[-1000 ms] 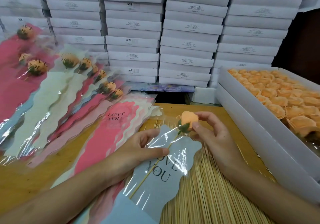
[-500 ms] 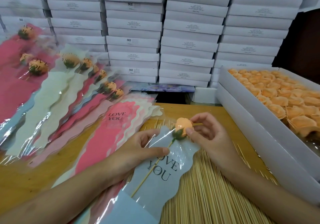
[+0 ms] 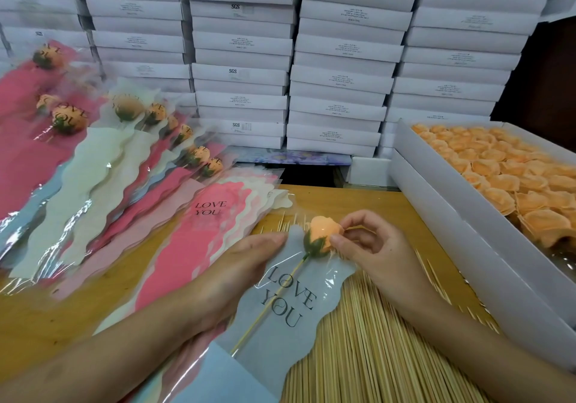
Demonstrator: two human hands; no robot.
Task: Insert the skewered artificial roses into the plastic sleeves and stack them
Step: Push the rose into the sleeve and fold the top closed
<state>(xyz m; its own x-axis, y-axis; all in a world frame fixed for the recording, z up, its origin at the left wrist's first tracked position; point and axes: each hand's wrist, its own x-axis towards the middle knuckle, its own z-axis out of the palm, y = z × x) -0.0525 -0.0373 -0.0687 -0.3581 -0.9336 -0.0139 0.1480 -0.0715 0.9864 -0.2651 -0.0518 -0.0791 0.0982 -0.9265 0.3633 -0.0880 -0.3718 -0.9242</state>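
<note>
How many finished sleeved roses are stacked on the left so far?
9 finished roses visible: three on the far-left pink sleeves, six fanned diagonally beside them. Others may be hidden underneath.

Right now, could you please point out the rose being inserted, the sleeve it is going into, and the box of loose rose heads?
rose (image 3: 325, 234), head view, on the orange bloom.
blue-grey sleeve (image 3: 290, 324), head view, on its printed paper.
box of rose heads (image 3: 442, 203), head view, on its white near wall.
</note>
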